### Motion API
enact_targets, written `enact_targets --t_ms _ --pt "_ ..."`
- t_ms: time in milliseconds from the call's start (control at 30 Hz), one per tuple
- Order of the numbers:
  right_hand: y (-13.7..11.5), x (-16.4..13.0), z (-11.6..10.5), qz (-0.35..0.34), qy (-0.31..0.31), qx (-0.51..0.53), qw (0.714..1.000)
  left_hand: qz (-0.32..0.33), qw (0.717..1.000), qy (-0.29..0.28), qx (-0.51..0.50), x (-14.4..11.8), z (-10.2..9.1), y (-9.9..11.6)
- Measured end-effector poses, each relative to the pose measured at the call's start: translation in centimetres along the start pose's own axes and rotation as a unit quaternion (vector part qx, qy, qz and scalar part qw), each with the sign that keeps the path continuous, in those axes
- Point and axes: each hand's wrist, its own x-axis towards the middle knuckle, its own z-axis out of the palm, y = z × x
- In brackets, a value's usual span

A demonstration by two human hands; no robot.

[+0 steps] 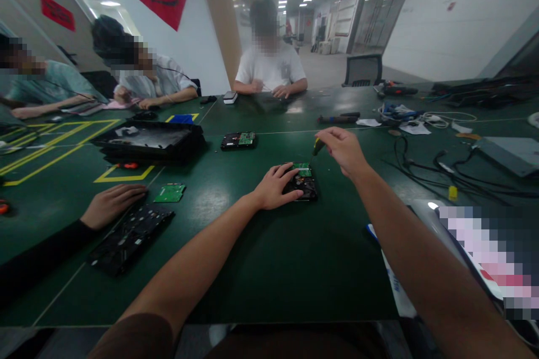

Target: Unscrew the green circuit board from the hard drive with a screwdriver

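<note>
Closest to the camera are two bare forearms stretching out over the dark green table [261,269]. The left hand [275,185] is spread flat, fingers resting on top of a hard drive [304,182] and pinning it to the table, so it's pressing rather than gripping. The drive lies with its green circuit board side up, right under that hand's fingertips. The right hand [343,148] hovers just above and to the right of the drive, fingers pinched around the handle of a small screwdriver [316,147], which angles down toward the far edge of the drive. Off to the left of the left hand there's a loose green circuit board [169,193], and next to that a co-worker's hand [112,205] in a black sleeve rests beside a flat black panel [130,238]. Further out past the left hand sits a second hard drive [238,140] and a black tray [147,143]. To the right of the right hand, a tangle of black cables [438,171] runs across the table. Across the table three other people sit with their hands on the surface.
</note>
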Motion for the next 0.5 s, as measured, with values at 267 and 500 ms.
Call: enact_targets --t_ms 267,500 --pt "-0.3 -0.21 -0.04 0.018 -0.013 0.009 1.0 0.002 1.0 -0.001 0.006 -0.03 0.06 -0.13" --pt "-0.05 0.08 -0.06 0.027 -0.057 0.066 0.996 0.003 1.0 -0.003 0.007 -0.03 -0.2 0.06"
